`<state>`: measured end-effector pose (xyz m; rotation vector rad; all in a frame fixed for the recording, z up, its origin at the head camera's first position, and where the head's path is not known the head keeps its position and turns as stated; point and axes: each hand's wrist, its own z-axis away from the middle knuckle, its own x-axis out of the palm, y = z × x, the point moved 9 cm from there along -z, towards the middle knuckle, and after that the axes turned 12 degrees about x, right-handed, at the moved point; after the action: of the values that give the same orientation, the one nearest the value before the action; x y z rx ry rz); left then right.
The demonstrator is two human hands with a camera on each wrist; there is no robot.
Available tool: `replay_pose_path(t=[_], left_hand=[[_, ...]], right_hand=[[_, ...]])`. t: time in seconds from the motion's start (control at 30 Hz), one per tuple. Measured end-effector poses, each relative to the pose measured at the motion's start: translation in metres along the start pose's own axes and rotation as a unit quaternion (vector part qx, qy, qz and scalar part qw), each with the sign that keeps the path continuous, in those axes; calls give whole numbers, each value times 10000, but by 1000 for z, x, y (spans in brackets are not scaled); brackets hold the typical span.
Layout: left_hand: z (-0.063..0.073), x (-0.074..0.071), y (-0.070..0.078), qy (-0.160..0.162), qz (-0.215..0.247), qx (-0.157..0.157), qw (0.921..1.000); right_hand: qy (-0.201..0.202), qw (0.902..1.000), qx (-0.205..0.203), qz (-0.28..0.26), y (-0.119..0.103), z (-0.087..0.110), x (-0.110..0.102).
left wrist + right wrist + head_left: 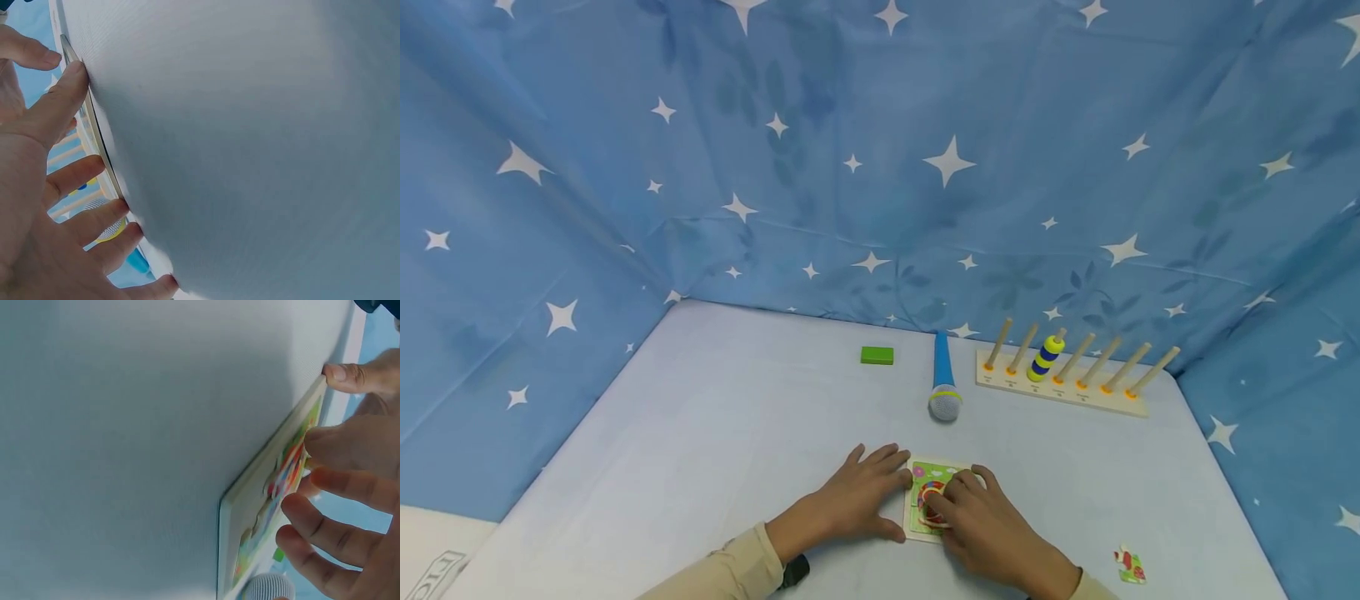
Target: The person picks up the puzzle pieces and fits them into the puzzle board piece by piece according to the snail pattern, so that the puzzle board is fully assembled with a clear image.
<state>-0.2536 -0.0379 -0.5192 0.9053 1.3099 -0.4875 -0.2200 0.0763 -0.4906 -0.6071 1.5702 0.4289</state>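
A small picture puzzle board (910, 533) lies on the table, showing a green scene with a red, round, multicoloured figure. My left hand (868, 492) lies spread along the board's left side. Its thumb (337, 372) touches the near corner, and its other fingers (103, 215) stretch out straight. Over the board's right part is my right hand (988, 525), thumb and index finger together at a puzzle piece (934, 524) whose pale edge looks tilted up. The right hand's other fingers (306, 515) bend loosely above the picture; the hand covers much of the piece.
Loose puzzle pieces (1131, 567) lie right of the board. Beyond it are a blue toy microphone (944, 392), a green block (877, 356) and a wooden peg stand (1067, 396) with yellow and blue beads on one peg. A starry blue curtain (820, 167) encloses the table.
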Motion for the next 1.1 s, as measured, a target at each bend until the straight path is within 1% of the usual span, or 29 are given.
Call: replay_pose_path(t=[0.1,0.27,0.33,0.57,0.67,0.77,0.9,1.0,1.1], left_hand=[[0,0,0,-6,-16,-18,10000],[1,1,-2,-34,-20,-41,10000],[0,0,-1,-36,10,-45,10000],[-1,-1,0,-43,75,-49,10000],[-1,-1,2,3,131,-9,9999],[-2,0,3,33,186,7,9998],[-2,1,2,14,198,-51,9998],[-1,1,1,-5,212,-92,9997],[-1,2,-1,-27,226,-108,9997]], right_hand=[[4,9999,102,-121,4,3,-2],[70,9999,-83,-63,2,11,-2],[51,9999,-91,-50,2,13,-1],[-178,9998,27,-123,4,14,1],[-342,9985,306,-302,13,17,0],[-278,9949,817,-528,36,25,-7],[-193,9837,1728,-447,82,46,-19],[-496,9720,2288,-212,121,69,-20],[-926,9600,2638,-147,157,96,-13]])
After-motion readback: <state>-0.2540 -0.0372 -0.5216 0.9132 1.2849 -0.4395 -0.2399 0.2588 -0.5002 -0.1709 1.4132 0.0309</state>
